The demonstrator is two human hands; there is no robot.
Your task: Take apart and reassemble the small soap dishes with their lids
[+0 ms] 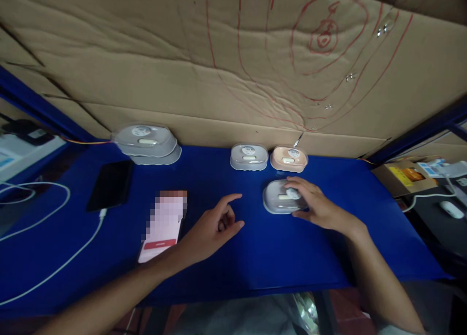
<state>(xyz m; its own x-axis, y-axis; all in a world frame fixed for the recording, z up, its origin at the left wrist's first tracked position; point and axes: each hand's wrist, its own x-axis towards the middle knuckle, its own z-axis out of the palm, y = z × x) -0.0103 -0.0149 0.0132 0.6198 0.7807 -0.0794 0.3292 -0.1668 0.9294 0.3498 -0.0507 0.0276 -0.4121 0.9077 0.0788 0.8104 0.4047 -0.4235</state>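
My right hand (316, 204) is around the right end of a grey oval case with a clear lid (278, 199), thumb at the near side and fingers over the far side. The case sits on the blue tabletop (251, 262). My left hand (215, 228) is over the table to the left of this case, with nothing in it. Its index finger and thumb stretch apart while the other fingers curl in. Behind the gripped case, a similar grey case (249, 157) and a peach case (289, 159) stand side by side.
Stacked clear-lidded cases (148, 145) stand at the back left. A lit phone (166, 223) lies beside my left forearm, and a dark phone (111, 185) is plugged into a white cable (85, 250). Cardboard (153, 58) forms the back wall. An open carton (403, 179) stands at the right.
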